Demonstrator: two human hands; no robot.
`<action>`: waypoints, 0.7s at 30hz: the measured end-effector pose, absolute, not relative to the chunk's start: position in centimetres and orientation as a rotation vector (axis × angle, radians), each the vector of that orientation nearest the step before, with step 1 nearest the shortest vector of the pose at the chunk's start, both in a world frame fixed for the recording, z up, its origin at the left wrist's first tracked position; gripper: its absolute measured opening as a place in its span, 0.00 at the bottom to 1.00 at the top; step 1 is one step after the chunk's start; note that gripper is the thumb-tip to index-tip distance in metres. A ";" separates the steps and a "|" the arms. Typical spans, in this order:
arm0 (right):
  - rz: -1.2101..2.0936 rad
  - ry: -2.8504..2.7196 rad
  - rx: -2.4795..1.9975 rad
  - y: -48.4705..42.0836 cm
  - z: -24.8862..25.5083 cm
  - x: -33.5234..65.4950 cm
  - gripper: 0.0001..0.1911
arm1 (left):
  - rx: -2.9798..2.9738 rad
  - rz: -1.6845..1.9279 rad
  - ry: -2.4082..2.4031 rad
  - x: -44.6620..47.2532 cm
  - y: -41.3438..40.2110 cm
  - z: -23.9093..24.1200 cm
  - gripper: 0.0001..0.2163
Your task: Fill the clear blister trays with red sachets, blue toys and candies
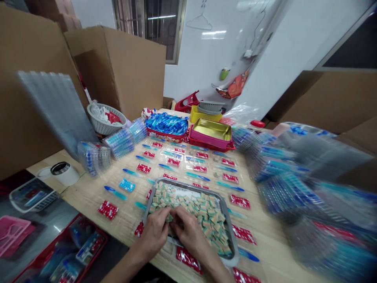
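A grey tray (231,232) lies on the table, filled with many small tan-and-green blocks (216,220). My left hand (154,228) is over its near left part, fingers closed in a pinch; a small tan-and-green block (169,217) shows at the fingertips. Right beside it, my right hand (188,228) is curled with its fingertips pressed together, and what they hold is hidden. Around and under the tray, clear plastic blister trays hold blue pen-like tools (115,192) and red patterned packets (108,210). One packet (127,185) is light blue.
Behind stand a red tub of blue tools (167,125) and a gold-lined pink box (212,130). Blurred stacks of filled blister trays (291,196) line the right side. At left are a white cup (65,174), a grey basket (104,122) and cardboard boxes (134,67).
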State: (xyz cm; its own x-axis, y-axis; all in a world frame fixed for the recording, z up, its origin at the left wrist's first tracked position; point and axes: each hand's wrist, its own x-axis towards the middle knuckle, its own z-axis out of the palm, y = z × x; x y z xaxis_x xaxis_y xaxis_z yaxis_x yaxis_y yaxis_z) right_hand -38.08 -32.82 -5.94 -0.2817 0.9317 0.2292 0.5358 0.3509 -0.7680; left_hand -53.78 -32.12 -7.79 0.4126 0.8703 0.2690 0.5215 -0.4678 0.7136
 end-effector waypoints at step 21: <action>1.246 -1.647 -1.231 -22.0 -3.7 -33.6 0.03 | 1.642 0.877 1.142 -55.4 -27.3 -10.9 0.28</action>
